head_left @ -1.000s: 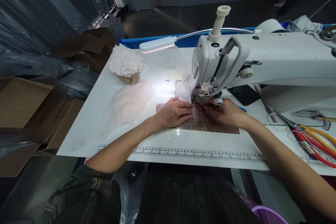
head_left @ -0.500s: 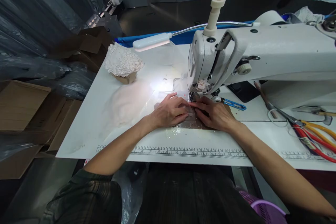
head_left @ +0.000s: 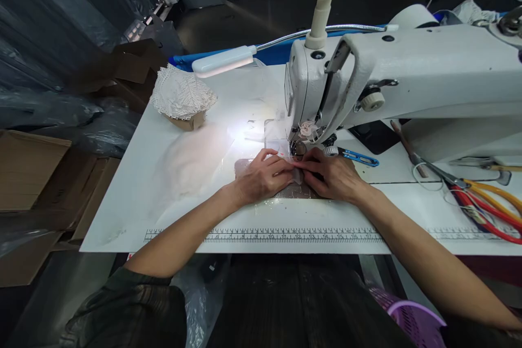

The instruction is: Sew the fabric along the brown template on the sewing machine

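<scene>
Close in front of the needle area of a white sewing machine (head_left: 391,73), both hands work at a small piece of sheer white fabric (head_left: 298,176). My left hand (head_left: 265,176) is closed, its thumb and fingertips pinching the fabric from the left. From the right, my right hand (head_left: 336,176) pinches it too, and the fingertips of both hands meet. Much of the fabric is hidden under the fingers. Beneath the hands lies a greyish metal plate (head_left: 296,192). A blue thread snipper (head_left: 361,158) rests just right of my right hand.
On the table's left are a heap of pale sheer fabric (head_left: 191,163) and white lace pieces (head_left: 183,92) on a small cardboard box. A lamp (head_left: 224,61) shines from behind. Red-and-orange-handled tools (head_left: 489,206) lie at the right. A printed ruler (head_left: 277,236) runs along the front edge.
The sheer fabric spread before the fingers is now gathered into a small fold between them, baring more of the metal plate. Both hands stay near the needle; the whole view has shifted slightly.
</scene>
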Available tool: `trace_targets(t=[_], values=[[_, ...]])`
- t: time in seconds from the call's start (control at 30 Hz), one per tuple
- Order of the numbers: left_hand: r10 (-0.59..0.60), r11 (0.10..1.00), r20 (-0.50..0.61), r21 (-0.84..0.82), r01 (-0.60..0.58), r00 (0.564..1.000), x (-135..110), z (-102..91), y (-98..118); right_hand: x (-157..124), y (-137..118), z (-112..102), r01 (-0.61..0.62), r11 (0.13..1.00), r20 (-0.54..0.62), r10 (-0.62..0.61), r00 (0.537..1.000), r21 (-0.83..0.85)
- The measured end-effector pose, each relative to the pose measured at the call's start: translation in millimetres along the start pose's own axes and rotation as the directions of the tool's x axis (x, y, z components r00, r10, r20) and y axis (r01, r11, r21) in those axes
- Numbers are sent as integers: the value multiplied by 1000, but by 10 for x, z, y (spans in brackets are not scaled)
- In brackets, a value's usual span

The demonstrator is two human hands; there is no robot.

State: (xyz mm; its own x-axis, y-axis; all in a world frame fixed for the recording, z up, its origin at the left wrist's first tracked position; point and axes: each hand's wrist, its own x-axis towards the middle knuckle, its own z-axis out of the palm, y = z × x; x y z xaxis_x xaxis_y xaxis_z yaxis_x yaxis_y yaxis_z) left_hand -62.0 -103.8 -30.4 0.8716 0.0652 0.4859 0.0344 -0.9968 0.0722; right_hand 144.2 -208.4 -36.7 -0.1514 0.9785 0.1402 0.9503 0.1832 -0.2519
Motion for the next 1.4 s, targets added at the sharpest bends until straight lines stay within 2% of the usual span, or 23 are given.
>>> trace_targets(t=[0.2,0.37,0.57,0.7,0.87,1.13,1.3,1.4], values=[[2,1000,26,-27,-1,1000,-25,-33,-77,23,-84,-53,50,999,-42,-50,998,12],[0,999,46,35,-1,999,-24,-106,-94,30,-123,-80,66,997,-63,-64,996,26],[31,999,80,-42,-27,996,-29,-56,-125,15,-102,-71,63,998,-47,-62,997,24],[25,994,47,-104,-20,999,-39,-29,-133,18,-113,-71,71,997,-54,-70,996,18],[-14,998,63,-53,17,998,-41,-34,-64,5,-110,-61,75,997,-73,-73,995,22],[29,999,76,-19,-27,997,-49,-50,-35,0,49,11,-5,977,-69,20,997,211],[37,999,46,-20,-36,998,-49,-55,-47,-3,7,-2,75,991,-60,-68,996,112],[42,999,27,-14,-41,999,-44,-57,-45,-5,-16,-28,78,992,-55,-72,996,101]])
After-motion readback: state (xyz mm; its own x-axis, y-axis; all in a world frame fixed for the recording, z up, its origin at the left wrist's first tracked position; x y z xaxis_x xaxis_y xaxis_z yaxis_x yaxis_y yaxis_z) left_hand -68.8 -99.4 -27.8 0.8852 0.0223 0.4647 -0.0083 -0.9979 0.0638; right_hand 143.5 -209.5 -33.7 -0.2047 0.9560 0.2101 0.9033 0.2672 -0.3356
